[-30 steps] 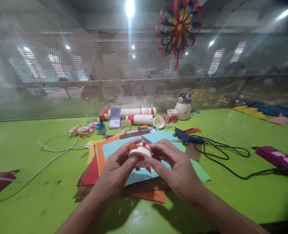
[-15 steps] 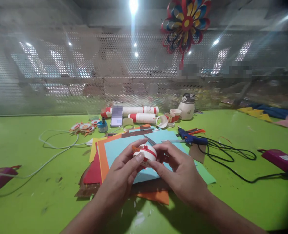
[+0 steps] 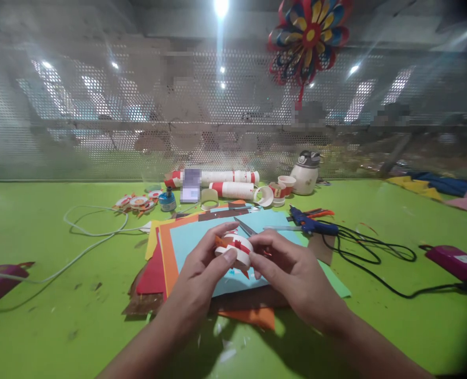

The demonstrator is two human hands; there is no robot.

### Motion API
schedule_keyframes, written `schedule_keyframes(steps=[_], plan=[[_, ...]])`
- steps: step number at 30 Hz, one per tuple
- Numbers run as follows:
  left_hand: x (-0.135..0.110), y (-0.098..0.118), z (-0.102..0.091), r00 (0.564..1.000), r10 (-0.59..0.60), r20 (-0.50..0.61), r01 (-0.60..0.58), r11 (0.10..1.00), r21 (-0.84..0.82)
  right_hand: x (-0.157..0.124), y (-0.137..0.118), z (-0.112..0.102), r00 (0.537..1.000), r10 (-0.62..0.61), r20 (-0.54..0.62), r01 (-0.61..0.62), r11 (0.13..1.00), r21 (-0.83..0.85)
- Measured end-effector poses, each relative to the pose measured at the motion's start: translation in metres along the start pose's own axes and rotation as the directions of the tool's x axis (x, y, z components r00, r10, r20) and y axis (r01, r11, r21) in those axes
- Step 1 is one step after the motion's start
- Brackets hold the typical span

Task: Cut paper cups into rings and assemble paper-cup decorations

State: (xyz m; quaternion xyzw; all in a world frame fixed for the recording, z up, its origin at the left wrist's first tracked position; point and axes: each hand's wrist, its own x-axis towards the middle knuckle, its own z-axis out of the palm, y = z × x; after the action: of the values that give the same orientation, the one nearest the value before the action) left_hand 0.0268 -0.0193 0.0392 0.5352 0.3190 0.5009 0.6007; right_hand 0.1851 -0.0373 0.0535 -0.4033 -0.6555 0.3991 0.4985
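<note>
Between my two hands is a small round white-and-red paper craft (image 3: 239,256), cut low like a cup's end, with orange paper points sticking out from its side. My left hand (image 3: 207,263) grips its left side, the thumb across the near face and the fingers behind. On the right edge, the thumb and fingertips of my right hand (image 3: 282,263) pinch the craft; its far side is hidden. Below lies light blue paper (image 3: 194,245), topping a stack of coloured sheets. A scissor blade (image 3: 245,226) shows just beyond my fingers.
A blue glue gun (image 3: 314,223) with a black cable lies to the right. Farther back are stacked paper cups (image 3: 233,190), a phone (image 3: 190,185), a tape roll (image 3: 209,199), a blue bottle (image 3: 167,200), finished-looking round crafts (image 3: 138,202) and a white flask (image 3: 305,176).
The craft has turned and tilted in my hands, showing more of its red band and rim. My right fingers have shifted slightly along its edge.
</note>
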Motion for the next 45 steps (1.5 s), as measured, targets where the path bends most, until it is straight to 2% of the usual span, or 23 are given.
schedule_keyframes(steps=[4, 10, 15, 18, 21, 24, 27, 32, 36, 41, 45], plan=[[0.001, 0.002, 0.003, 0.999, -0.022, -0.040, 0.021, 1.000, -0.023, 0.003, 0.000, -0.006, 0.995, 0.091, 0.046, -0.093, 0.995, 0.038], [0.000, 0.005, 0.009, 0.994, -0.110, 0.023, 0.112, 0.981, -0.157, 0.005, 0.012, -0.011, 0.981, 0.170, 0.091, -0.184, 0.967, 0.176], [0.002, 0.001, 0.003, 0.993, -0.105, 0.054, 0.109, 0.990, -0.088, 0.007, 0.015, -0.011, 0.972, 0.215, 0.096, -0.232, 0.945, 0.231], [0.004, -0.001, -0.001, 0.994, -0.073, 0.083, 0.073, 0.997, 0.004, 0.007, 0.010, -0.010, 0.989, 0.146, 0.012, -0.147, 0.983, 0.107], [0.004, 0.001, 0.000, 0.995, -0.058, 0.087, 0.048, 0.992, 0.113, 0.006, 0.004, -0.008, 0.994, -0.046, -0.097, 0.035, 0.993, -0.108], [0.003, 0.003, 0.003, 0.995, -0.048, 0.091, 0.027, 0.975, 0.220, 0.005, 0.002, -0.006, 0.983, -0.169, -0.066, 0.148, 0.958, -0.244], [0.002, 0.003, 0.005, 0.994, -0.025, 0.107, -0.007, 0.958, 0.286, 0.005, 0.003, -0.004, 0.972, -0.226, -0.069, 0.199, 0.940, -0.276], [0.004, 0.000, 0.003, 0.990, -0.015, 0.140, -0.035, 0.937, 0.347, 0.005, 0.005, -0.004, 0.975, -0.202, -0.096, 0.170, 0.947, -0.274], [0.005, 0.001, 0.004, 0.993, -0.025, 0.114, -0.017, 0.936, 0.351, 0.005, 0.005, -0.003, 0.978, -0.178, -0.105, 0.151, 0.962, -0.227], [0.003, 0.004, 0.006, 0.996, -0.051, 0.078, 0.026, 0.955, 0.297, 0.004, 0.005, -0.001, 0.979, -0.174, -0.106, 0.149, 0.966, -0.213], [0.003, 0.003, 0.005, 0.993, -0.063, 0.097, 0.035, 0.964, 0.265, 0.003, 0.006, -0.001, 0.980, -0.174, -0.101, 0.150, 0.966, -0.212]])
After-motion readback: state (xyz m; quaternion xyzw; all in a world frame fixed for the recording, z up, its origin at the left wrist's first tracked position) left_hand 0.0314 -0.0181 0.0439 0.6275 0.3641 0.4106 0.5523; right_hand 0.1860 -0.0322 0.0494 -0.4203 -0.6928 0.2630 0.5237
